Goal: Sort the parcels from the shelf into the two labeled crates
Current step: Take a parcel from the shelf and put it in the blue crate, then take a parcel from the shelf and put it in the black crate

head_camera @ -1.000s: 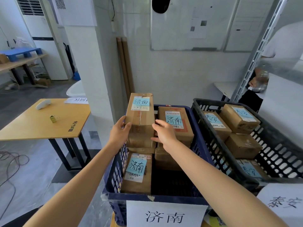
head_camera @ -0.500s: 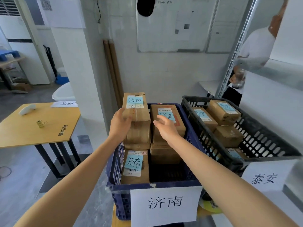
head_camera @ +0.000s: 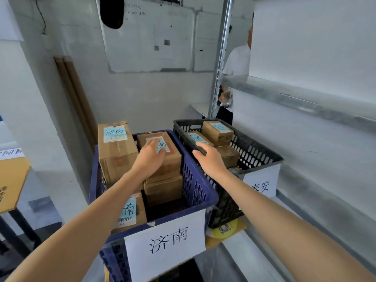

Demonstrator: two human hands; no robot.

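Nearest, the blue crate (head_camera: 194, 180) has a white sign (head_camera: 164, 247) on its front reading 济南. Inside, a low parcel (head_camera: 132, 212) lies front left. A tall parcel (head_camera: 116, 153) stands behind it, rising above the rim, and a stack fills the back right. The left hand (head_camera: 151, 158) lies flat on the top parcel (head_camera: 173, 159) of that stack, fingers straight across its blue label, gripping nothing. The right hand (head_camera: 212, 159) is loosely spread and holds nothing. Its fingertips reach the near rim of the black crate (head_camera: 256, 153); I cannot tell whether they touch it. That crate, just beside the blue one, is signed 泰安 and holds several parcels (head_camera: 217, 131).

Most of the sorting looks done. Both crates are well filled, each readable label in the blue crate matches its sign, and neither hand carries a parcel. The shelf (head_camera: 305, 102) at right shows no parcel on the boards in view. Much of it lies outside the frame, so I cannot say whether any remain.

What the crates stand on is mostly hidden; a yellow edge shows beneath them. At left is a corner of a yellow tabletop (head_camera: 12, 180). Farther back, brown boards (head_camera: 75, 98) lean on the white wall (head_camera: 142, 94), and a whiteboard (head_camera: 150, 37) hangs above. A person (head_camera: 238, 64) in a white top stands behind the shelf post (head_camera: 220, 58).
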